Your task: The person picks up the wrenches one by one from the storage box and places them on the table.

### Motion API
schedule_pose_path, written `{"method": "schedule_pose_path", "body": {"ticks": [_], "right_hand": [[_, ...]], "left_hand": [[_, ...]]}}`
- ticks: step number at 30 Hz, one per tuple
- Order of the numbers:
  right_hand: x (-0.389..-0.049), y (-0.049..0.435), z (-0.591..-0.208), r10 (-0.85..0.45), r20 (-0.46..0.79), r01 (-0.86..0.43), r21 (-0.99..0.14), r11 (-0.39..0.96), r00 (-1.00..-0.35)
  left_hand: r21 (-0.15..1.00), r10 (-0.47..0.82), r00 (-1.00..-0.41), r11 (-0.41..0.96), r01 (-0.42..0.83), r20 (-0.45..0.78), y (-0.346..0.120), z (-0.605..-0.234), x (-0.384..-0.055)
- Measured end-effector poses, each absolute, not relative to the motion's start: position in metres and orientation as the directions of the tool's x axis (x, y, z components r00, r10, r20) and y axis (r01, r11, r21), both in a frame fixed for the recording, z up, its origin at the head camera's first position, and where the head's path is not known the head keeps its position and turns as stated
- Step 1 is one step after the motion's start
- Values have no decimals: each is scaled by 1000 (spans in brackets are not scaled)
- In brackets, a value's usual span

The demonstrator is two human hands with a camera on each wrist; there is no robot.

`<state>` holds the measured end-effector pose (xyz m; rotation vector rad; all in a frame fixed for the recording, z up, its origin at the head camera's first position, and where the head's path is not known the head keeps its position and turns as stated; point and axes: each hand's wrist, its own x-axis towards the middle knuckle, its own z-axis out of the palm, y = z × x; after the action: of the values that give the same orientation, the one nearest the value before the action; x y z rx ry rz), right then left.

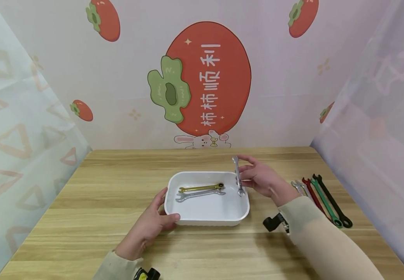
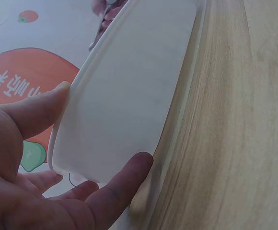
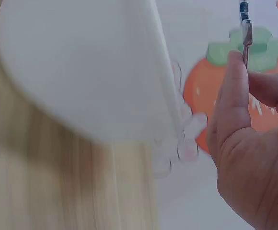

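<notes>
A white plastic tray (image 1: pixel 207 223) sits mid-table in the head view. My left hand (image 1: pixel 153 217) grips its left end, thumb at the rim and fingers against the outer wall (image 2: pixel 120 105). Inside the tray lie a gold ratchet wrench (image 1: pixel 202 188) and a silver open-ended wrench (image 1: pixel 202 193), side by side. Over the tray's right end, my right hand (image 1: pixel 263 178) pinches another silver wrench (image 1: pixel 238 175) between thumb and fingers, its length nearly upright in the head view. The right wrist view catches this wrench (image 3: pixel 247 31) nearly edge-on at the fingertips.
To the right, beside my forearm, several wrenches lie in a slanted row: silver ones (image 1: pixel 297 186), a red one (image 1: pixel 315 198), a green one (image 1: pixel 324 199) and a black one (image 1: pixel 333 202). The sleeve partly covers them. Printed curtains (image 1: pixel 272 116) stand behind the wooden table (image 1: pixel 118 182).
</notes>
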<state>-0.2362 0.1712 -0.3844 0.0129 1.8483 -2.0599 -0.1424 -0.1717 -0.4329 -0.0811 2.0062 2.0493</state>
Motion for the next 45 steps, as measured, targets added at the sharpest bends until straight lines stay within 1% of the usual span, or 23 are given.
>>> {"method": "schedule_pose_path", "body": {"ticks": [5,12,20,23,29,31,37,45], "right_hand": [[-233,213,-388,-245,-251,257,-966,6,-936],[-216,269,-395,-212,-275,247,-958,147,-938],[-203,313,-414,-149,-272,200,-904,378,-951],[-200,321,-421,-142,-271,186,-881,436,-952],[-198,328,-435,-135,-277,181,-856,484,-951],[-197,327,-436,-128,-280,176,-836,520,-952],[-187,315,-428,-82,-241,116,-706,699,-967],[-186,310,-421,-47,-217,79,-538,840,-975]], "left_hand": [[974,158,-962,-4,-225,-222,-172,-432,-143],[977,163,-965,-14,-211,-206,-171,-431,-142],[976,164,-964,-21,-216,-210,-170,-431,-142],[977,163,-964,-19,-214,-208,-171,-431,-142],[977,165,-965,-20,-212,-206,-171,-432,-141],[977,165,-964,-21,-214,-208,-171,-432,-141],[977,163,-964,-20,-214,-208,-172,-432,-142],[979,160,-966,-3,-205,-202,-171,-430,-141]]}}
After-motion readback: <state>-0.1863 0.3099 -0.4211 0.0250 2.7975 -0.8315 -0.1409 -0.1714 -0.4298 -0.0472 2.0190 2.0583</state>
